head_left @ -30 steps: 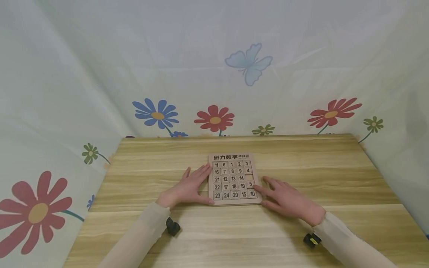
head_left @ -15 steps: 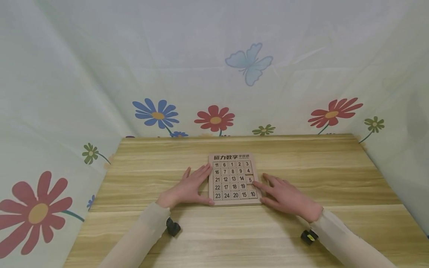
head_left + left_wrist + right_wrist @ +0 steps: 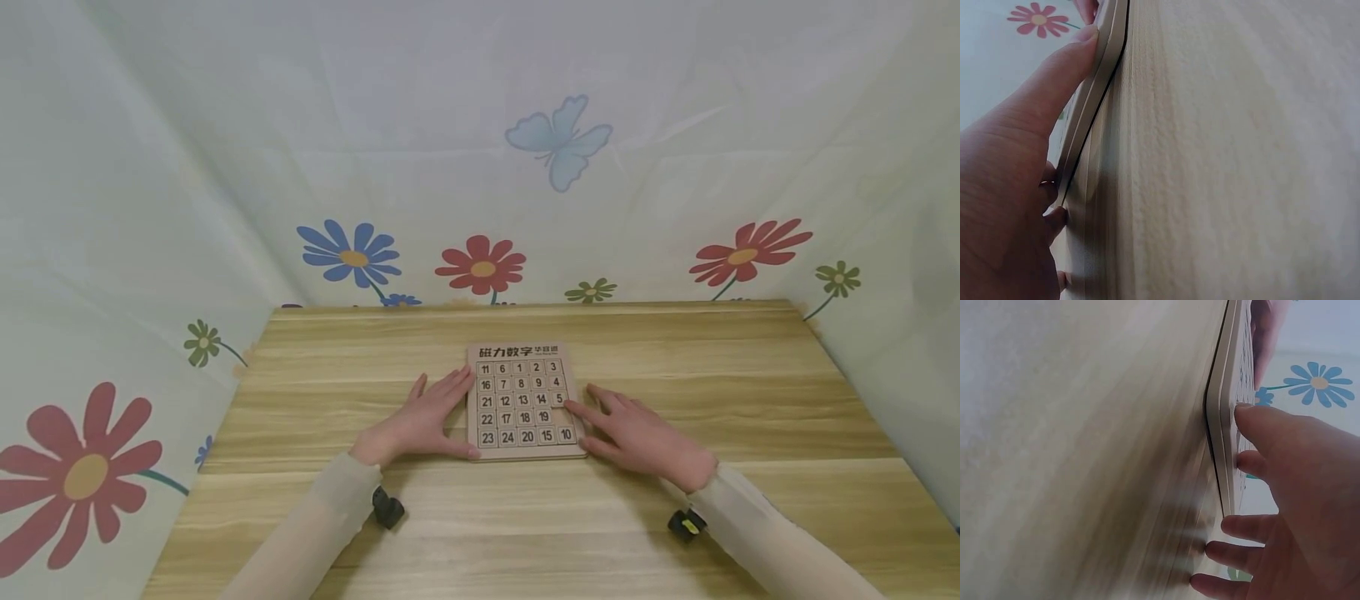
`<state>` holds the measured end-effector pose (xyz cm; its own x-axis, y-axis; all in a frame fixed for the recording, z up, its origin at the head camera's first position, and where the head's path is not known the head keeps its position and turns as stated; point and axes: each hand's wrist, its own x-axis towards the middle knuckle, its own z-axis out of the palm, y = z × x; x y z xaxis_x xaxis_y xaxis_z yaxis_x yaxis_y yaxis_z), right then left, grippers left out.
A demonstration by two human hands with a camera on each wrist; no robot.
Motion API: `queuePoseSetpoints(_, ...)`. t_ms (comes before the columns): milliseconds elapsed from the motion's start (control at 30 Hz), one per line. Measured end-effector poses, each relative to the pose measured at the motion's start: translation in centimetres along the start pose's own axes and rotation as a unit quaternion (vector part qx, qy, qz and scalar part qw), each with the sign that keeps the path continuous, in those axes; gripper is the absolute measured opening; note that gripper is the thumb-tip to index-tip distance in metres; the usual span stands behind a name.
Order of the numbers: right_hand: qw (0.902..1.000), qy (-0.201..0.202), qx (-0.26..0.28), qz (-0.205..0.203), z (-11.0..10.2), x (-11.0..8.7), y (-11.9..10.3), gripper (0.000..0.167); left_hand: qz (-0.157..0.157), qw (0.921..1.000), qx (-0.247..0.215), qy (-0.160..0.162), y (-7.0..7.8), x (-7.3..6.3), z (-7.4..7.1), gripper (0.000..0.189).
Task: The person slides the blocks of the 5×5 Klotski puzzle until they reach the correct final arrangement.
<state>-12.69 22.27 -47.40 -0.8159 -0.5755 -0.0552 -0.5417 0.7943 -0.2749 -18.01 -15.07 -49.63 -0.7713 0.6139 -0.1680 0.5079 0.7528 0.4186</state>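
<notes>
A wooden number sliding puzzle (image 3: pixel 525 454) lies flat on the table, with black numbers on square tiles. My left hand (image 3: pixel 420 421) rests along its left side, fingers stretched against the upper edge and thumb at the lower left corner. In the left wrist view the thumb (image 3: pixel 1063 72) lies on the puzzle's rim. My right hand (image 3: pixel 648 437) reaches in from the right, its index fingertip at the tile numbered 5 (image 3: pixel 558 399). That tile sits under tile 4 (image 3: pixel 556 382), with a vacant slot below it and above tile 10 (image 3: pixel 566 435). The right thumb touches the puzzle's lower right edge.
The wood-grain table (image 3: pixel 480 533) stretches around the puzzle. Behind it and at both sides hang white cloth walls (image 3: pixel 420 125) printed with flowers and a butterfly. A small black camera (image 3: pixel 387 508) sits at the left wrist, another camera (image 3: pixel 686 525) at the right.
Tile 5 has slid up one slot to sit beneath tile 4, leaving the gap below it. My right hand has moved slightly up and left with it. The left hand stays put.
</notes>
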Motion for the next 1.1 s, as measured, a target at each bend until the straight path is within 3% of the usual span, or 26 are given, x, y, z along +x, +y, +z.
queuePoseSetpoints(333, 0.9992, -0.016, -0.004, -0.036, 0.4, -1.1, -0.1, 0.056, 0.001, 1.0, 0.003, -0.002, -0.1, 0.0, 0.2, 0.131)
queuePoseSetpoints(700, 0.9932, 0.011, -0.017, -0.115, 0.1, -1.9, -0.1, 0.042, 0.0, 1.0, 0.006, 0.001, -0.2, 0.0, 0.1, 0.131)
queuePoseSetpoints(1100, 0.9969, -0.009, -0.004, -0.078, 0.3, -1.7, 0.1, 0.054, 0.003, 1.0, 0.007, 0.0, -0.2, 0.0, 0.0, 0.13)
